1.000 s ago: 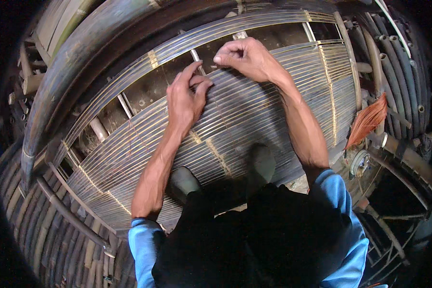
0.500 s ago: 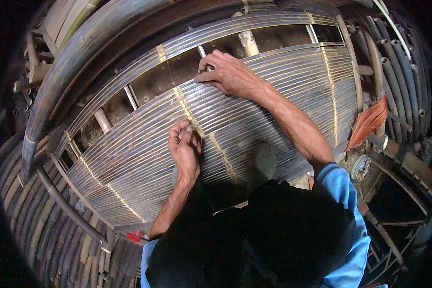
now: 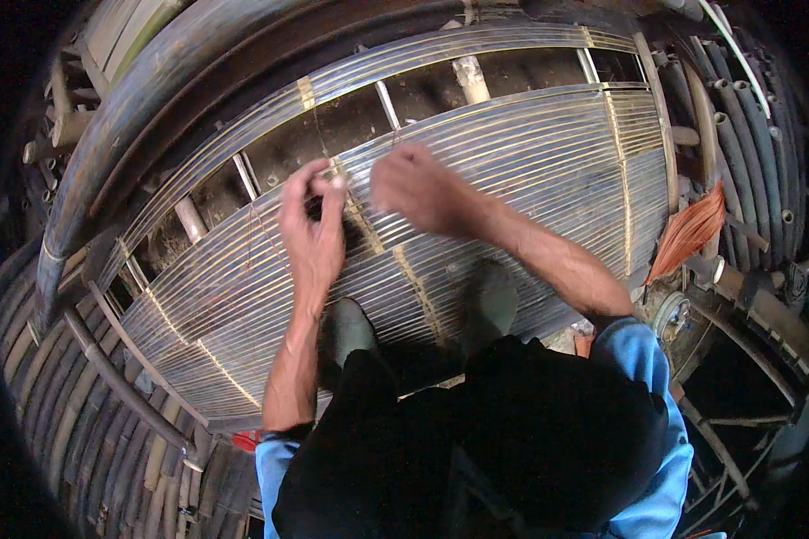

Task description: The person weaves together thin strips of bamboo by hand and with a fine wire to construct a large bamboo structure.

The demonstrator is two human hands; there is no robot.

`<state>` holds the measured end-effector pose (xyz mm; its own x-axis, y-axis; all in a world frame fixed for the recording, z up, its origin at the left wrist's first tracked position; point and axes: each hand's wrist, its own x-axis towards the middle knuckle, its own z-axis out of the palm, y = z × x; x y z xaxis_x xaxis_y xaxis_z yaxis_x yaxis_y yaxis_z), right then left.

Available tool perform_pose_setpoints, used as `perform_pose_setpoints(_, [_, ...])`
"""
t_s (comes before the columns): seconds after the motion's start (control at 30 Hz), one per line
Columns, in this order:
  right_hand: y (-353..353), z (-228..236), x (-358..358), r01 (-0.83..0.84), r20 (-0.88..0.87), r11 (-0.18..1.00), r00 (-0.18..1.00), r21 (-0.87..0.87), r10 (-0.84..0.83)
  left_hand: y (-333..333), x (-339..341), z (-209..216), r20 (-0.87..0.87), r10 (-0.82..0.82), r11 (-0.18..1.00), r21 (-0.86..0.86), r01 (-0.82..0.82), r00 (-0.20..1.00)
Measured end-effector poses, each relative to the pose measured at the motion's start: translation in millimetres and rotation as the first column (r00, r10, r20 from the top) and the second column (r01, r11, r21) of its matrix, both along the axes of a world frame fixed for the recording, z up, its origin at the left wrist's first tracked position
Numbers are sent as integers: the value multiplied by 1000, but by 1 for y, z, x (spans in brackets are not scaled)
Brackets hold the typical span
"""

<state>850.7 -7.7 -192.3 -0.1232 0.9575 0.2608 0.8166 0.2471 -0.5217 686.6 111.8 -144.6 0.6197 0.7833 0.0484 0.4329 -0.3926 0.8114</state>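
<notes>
A wide panel of thin, narrow slats (image 3: pixel 512 171) lies below me, bound crosswise by pale woven bands (image 3: pixel 620 171). Over its far part, left of centre, is my left hand (image 3: pixel 310 225), fingers curled and the thumb bent toward them. A fine dark cord (image 3: pixel 320 135) runs down toward these fingers; whether they grip it I cannot make out. To its right, my right hand (image 3: pixel 422 190) hovers above the slats, bent inward, its fingers smeared by motion. My two shoes (image 3: pixel 351 328) rest on the near part of the panel.
Beyond the panel, a separate strip of slats (image 3: pixel 368 76) spans crossbars over a dark gap. Large curved poles (image 3: pixel 135 117) arch at the far left. An orange bundle of fibres (image 3: pixel 688 234) hangs at the right edge. Stacked poles (image 3: pixel 90 431) lie at left, more tubes (image 3: pixel 737 135) at right.
My left hand has moved up and away from me, off the middle of the panel. My right hand has come back toward me from the slats' far edge. Both shoes now show more.
</notes>
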Motion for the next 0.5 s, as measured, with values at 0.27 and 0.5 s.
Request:
perform_pose_setpoints(0.27, [-17, 48, -30, -90, -177, 996, 980, 9, 90, 0, 31, -13, 3, 108, 127, -992, -11, 994])
perform_pose_setpoints(0.5, [42, -11, 85, 527, -133, 729, 763, -437, -632, 5, -5, 2, 94, -98, 830, -542, 134, 991])
